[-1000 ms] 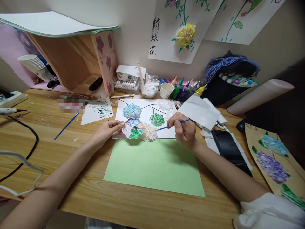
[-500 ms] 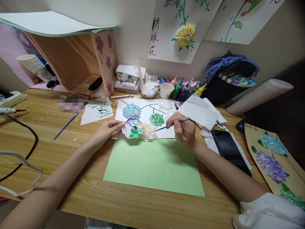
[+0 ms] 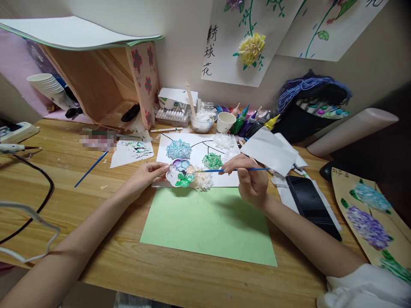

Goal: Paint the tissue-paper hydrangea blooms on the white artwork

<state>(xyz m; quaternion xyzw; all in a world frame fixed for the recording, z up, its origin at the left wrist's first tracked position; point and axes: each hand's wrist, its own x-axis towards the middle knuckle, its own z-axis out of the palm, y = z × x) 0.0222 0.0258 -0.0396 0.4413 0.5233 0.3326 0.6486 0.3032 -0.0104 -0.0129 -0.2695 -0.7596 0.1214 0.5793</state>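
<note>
My left hand point(image 3: 149, 176) is closed on the edge of a white flower-shaped paint palette point(image 3: 171, 176) with purple, blue, green and peach paint. Pinched in my right hand point(image 3: 252, 179) is a blue paintbrush point(image 3: 212, 170), held nearly level, its tip over the peach paint on the palette's right side. A pale peach tissue flower point(image 3: 203, 179) lies just right of the palette, partly under the brush. It sits on a white sheet point(image 3: 158, 147) with drawn dark branches, a blue flower point(image 3: 178, 149), a green flower point(image 3: 212, 161) and white tissue flowers point(image 3: 224, 140).
A green sheet point(image 3: 205, 226) lies in front. Along the back stand a paper cup point(image 3: 225, 122), a tub of tissue point(image 3: 203, 120) and paint bottles point(image 3: 240, 122). A phone point(image 3: 311, 207) lies right; another paintbrush point(image 3: 91, 169) and cables point(image 3: 48, 184) lie left.
The brush tip has moved left from the peach flower to the palette, and the brush has turned nearly level. My left hand still holds the palette in about the same place.
</note>
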